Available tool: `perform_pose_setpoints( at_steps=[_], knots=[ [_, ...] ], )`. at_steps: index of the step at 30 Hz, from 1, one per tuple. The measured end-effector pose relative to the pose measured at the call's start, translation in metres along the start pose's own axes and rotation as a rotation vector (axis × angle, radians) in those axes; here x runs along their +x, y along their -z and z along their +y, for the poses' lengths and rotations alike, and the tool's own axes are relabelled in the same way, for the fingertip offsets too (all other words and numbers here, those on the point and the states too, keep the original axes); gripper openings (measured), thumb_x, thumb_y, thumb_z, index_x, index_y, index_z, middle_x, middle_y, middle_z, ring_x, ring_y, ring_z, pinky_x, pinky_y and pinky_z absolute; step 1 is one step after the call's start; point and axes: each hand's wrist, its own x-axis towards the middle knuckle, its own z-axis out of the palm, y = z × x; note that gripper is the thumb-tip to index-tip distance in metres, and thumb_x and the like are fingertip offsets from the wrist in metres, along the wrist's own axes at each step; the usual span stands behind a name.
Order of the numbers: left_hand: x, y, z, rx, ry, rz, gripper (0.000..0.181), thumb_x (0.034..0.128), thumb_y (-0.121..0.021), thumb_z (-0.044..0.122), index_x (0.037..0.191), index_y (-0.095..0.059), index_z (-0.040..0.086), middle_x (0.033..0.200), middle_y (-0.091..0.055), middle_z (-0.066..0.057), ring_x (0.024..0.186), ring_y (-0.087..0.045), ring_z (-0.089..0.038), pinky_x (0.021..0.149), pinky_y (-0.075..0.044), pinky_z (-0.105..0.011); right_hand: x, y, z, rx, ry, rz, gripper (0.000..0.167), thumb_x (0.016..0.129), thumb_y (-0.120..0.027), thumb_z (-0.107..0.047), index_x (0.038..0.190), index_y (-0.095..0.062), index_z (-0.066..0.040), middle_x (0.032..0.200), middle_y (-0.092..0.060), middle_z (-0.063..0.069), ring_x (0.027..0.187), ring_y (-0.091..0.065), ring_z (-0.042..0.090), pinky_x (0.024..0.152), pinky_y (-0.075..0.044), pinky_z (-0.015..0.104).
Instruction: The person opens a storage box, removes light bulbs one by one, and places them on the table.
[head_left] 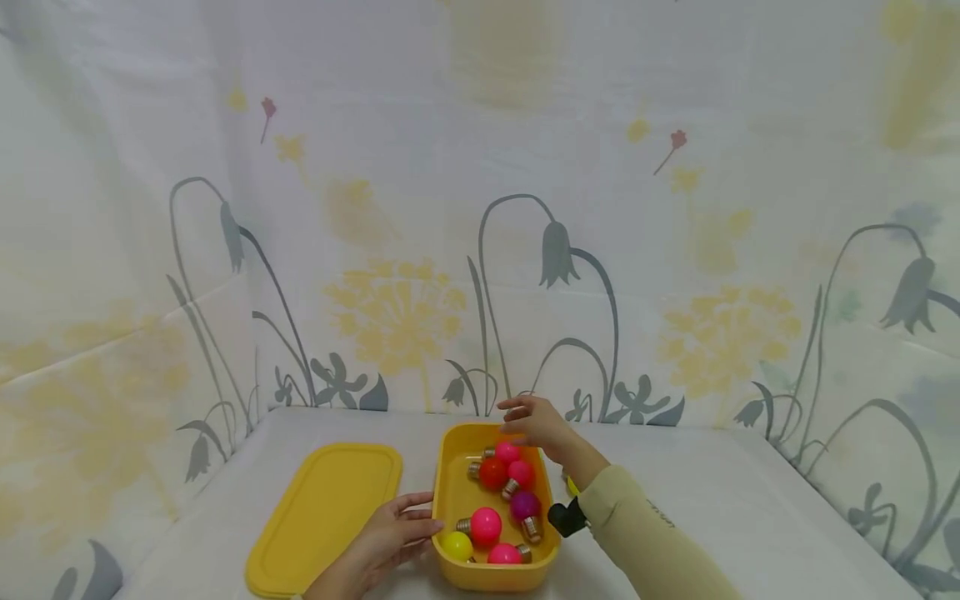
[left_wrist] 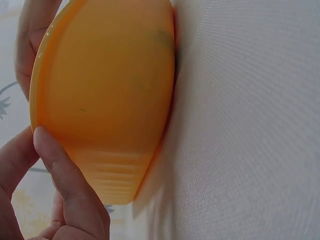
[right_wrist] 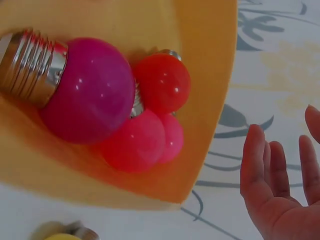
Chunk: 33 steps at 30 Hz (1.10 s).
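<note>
A yellow plastic container [head_left: 442, 475] stands on the white table, with several light bulbs lying inside. Among them are a purple bulb [right_wrist: 87, 90], a red bulb [right_wrist: 162, 82], a yellow bulb [head_left: 457, 546] and several pink bulbs [head_left: 486, 525]. My left hand [head_left: 390, 533] holds the container's rim at its left side, fingertips against the outer wall [left_wrist: 110, 85]. Above the far right end of the container, my right hand [head_left: 543, 429] hovers with loosely bent fingers and nothing in them. In the right wrist view its fingers [right_wrist: 257, 175] are apart from the bulbs.
Left of the container lies a flat yellow lid [head_left: 330, 508]. Another yellow bulb [right_wrist: 62, 236] lies on the table outside the container's right side, mostly hidden by the right sleeve in the head view. A flower-patterned cloth [head_left: 405, 208] hangs behind the table.
</note>
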Motion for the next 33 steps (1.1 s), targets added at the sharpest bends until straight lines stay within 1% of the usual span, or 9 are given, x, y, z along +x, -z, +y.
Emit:
perform_pose_setpoints(
  at_steps=[5, 8, 11, 14, 19, 21, 23, 27, 33],
  knots=[
    [-0.001, 0.001, 0.001, -0.006, 0.006, 0.008, 0.062, 0.0802, -0.073, 0.007, 0.132, -0.042, -0.006, 0.104, -0.059, -0.015, 0.076, -0.062, -0.016, 0.072, -0.054, -0.029, 0.006, -0.016, 0.005, 0.011, -0.020, 0.004, 0.032, 0.082, -0.065, 0.003, 0.114, -0.059, 0.003, 0.108, -0.056, 0.023, 0.093, -0.057, 0.037, 0.083, -0.050, 0.046],
    [-0.001, 0.001, 0.001, -0.003, 0.010, 0.013, 0.062, 0.0802, -0.073, 0.007, 0.132, -0.042, -0.006, 0.103, -0.059, -0.014, 0.075, -0.062, -0.016, 0.072, -0.054, -0.029, 0.008, -0.022, 0.008, 0.000, -0.036, 0.003, 0.032, 0.082, -0.065, 0.003, 0.113, -0.059, 0.003, 0.105, -0.058, 0.020, 0.092, -0.057, 0.037, 0.079, -0.052, 0.043],
    [-0.001, 0.002, 0.001, 0.000, 0.009, 0.007, 0.062, 0.0806, -0.072, 0.007, 0.133, -0.042, -0.006, 0.103, -0.059, -0.014, 0.076, -0.062, -0.016, 0.072, -0.054, -0.029, 0.010, -0.027, 0.013, -0.006, -0.054, -0.004, 0.033, 0.083, -0.064, 0.003, 0.115, -0.058, 0.004, 0.105, -0.058, 0.020, 0.089, -0.058, 0.033, 0.078, -0.053, 0.041],
    [-0.002, 0.003, 0.001, -0.002, 0.004, 0.000, 0.061, 0.0811, -0.072, 0.007, 0.133, -0.042, -0.006, 0.103, -0.060, -0.014, 0.076, -0.062, -0.016, 0.072, -0.054, -0.029, 0.011, -0.032, 0.018, -0.028, -0.066, -0.008, 0.034, 0.082, -0.065, 0.003, 0.116, -0.058, 0.005, 0.101, -0.059, 0.017, 0.084, -0.058, 0.027, 0.077, -0.053, 0.038],
    [-0.002, 0.004, 0.000, -0.010, -0.005, -0.001, 0.061, 0.0807, -0.072, 0.007, 0.132, -0.042, -0.006, 0.103, -0.060, -0.014, 0.075, -0.062, -0.016, 0.071, -0.054, -0.029, 0.006, -0.041, 0.020, -0.025, -0.124, -0.074, 0.038, 0.081, -0.066, 0.001, 0.117, -0.056, 0.005, 0.095, -0.057, 0.013, 0.075, -0.053, 0.022, 0.073, -0.054, 0.036],
    [-0.001, 0.004, 0.000, -0.010, -0.002, 0.003, 0.062, 0.0803, -0.073, 0.008, 0.132, -0.042, -0.006, 0.103, -0.060, -0.014, 0.075, -0.062, -0.016, 0.072, -0.054, -0.029, 0.004, -0.045, 0.020, -0.033, -0.132, -0.116, 0.038, 0.081, -0.066, 0.000, 0.118, -0.055, 0.004, 0.095, -0.056, 0.011, 0.076, -0.053, 0.022, 0.075, -0.053, 0.038],
    [0.000, 0.004, 0.000, -0.006, 0.007, 0.009, 0.063, 0.0799, -0.073, 0.009, 0.132, -0.042, -0.006, 0.102, -0.060, -0.013, 0.075, -0.062, -0.016, 0.072, -0.054, -0.029, 0.002, -0.048, 0.020, -0.060, -0.121, -0.153, 0.039, 0.082, -0.066, -0.001, 0.118, -0.055, 0.004, 0.096, -0.057, 0.012, 0.080, -0.055, 0.024, 0.078, -0.052, 0.041],
    [0.002, 0.002, 0.001, -0.002, 0.019, 0.014, 0.062, 0.0802, -0.073, 0.009, 0.132, -0.043, -0.005, 0.102, -0.061, -0.013, 0.075, -0.062, -0.017, 0.073, -0.054, -0.029, 0.003, -0.052, 0.022, -0.170, -0.089, -0.201, 0.038, 0.081, -0.067, -0.002, 0.117, -0.057, 0.002, 0.100, -0.058, 0.012, 0.086, -0.057, 0.030, 0.079, -0.051, 0.043],
    [0.004, 0.002, -0.001, 0.002, 0.020, 0.011, 0.060, 0.0808, -0.072, 0.009, 0.131, -0.044, -0.005, 0.101, -0.061, -0.013, 0.076, -0.062, -0.017, 0.073, -0.054, -0.030, 0.005, -0.058, 0.027, -0.270, -0.103, -0.248, 0.036, 0.078, -0.070, -0.003, 0.114, -0.061, -0.004, 0.095, -0.058, 0.009, 0.077, -0.057, 0.027, 0.072, -0.053, 0.039]
  ],
)
